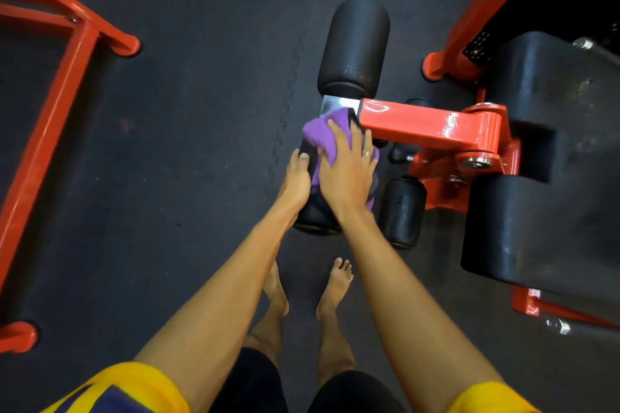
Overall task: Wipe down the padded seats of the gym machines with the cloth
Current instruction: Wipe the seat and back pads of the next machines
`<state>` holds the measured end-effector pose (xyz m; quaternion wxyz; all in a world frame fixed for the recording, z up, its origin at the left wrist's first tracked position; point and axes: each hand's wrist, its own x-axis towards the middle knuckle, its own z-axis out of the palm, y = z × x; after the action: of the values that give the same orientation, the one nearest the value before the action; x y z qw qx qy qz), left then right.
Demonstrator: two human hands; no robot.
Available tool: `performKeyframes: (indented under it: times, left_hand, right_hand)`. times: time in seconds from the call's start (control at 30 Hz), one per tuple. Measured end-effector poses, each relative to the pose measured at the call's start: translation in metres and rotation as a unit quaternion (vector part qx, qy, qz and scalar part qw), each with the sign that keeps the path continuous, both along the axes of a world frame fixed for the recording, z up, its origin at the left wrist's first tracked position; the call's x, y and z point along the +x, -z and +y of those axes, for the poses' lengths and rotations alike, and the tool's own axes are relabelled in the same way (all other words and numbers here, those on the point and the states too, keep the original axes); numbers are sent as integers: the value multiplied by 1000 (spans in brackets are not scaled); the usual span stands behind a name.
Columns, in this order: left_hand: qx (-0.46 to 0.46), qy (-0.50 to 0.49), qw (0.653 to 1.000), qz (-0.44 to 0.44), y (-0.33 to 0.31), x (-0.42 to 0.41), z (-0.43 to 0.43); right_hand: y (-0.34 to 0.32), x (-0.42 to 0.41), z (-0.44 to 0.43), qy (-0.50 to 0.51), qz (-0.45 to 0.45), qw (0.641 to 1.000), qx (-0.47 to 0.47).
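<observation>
Lengthwise, roller pad [313,216] points away (cloth [323,134] atop)

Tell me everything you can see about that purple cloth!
The purple cloth is soft-looking fabric, bunched and wrinkled. It drapes over the top of the black roller pad, close to where the red arm joins it. The right hand lies flat on it with fingers spread, pressing it down and hiding its middle. A bit of purple peeks out by the wrist on the right side. The left hand grips the pad beside it.
</observation>
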<state>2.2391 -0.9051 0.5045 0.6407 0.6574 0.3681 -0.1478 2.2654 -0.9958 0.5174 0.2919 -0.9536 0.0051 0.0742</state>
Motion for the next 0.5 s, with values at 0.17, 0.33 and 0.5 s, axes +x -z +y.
performKeyframes:
  times: [0.17,0.33,0.5]
  left_hand:
    - [2,6,1000,-30,-3,-8,2]
    - [-100,-39,991,78,11,6,18]
    - [-30,-13,996,78,-6,1,1]
  right_hand:
    - [0,8,-9,20,7,999,39]
    - [13,-104,-24,-10,-7,993,117]
    - [12,-73,-19,50,29,990,129]
